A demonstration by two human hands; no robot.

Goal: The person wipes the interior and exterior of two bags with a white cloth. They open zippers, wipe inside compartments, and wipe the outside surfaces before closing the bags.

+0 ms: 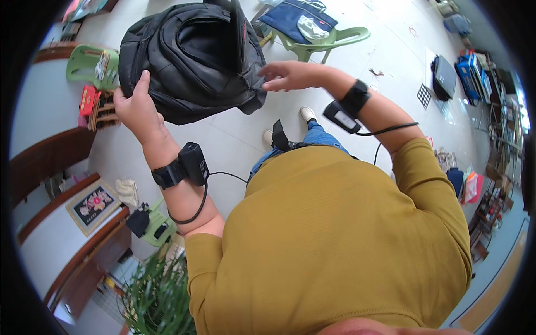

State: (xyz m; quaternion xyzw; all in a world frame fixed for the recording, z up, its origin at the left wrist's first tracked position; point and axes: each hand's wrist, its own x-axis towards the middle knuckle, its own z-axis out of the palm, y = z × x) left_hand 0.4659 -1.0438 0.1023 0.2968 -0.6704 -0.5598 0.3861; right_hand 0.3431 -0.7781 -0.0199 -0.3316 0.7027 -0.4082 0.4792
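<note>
A black backpack [167,63] is held up in front of me, above the floor. Its front compartment gapes, and a flap [240,42] stands up beside the dark opening. My left hand [140,106] grips the near left side of the bag, thumb on the outer fabric and the other fingers mostly hidden. At the bag's right side is my right hand [289,76], slightly blurred, with thumb and fingers apart. Its fingertips are at the bag's edge; whether they touch the fabric I cannot tell.
A green plastic chair [347,35] beyond the bag bears a navy tote bag [293,21]. Another green chair [79,67] stands at the left. A dark bag [444,77] and blue folders [471,77] are on the right. A leafy plant [157,293] is at lower left.
</note>
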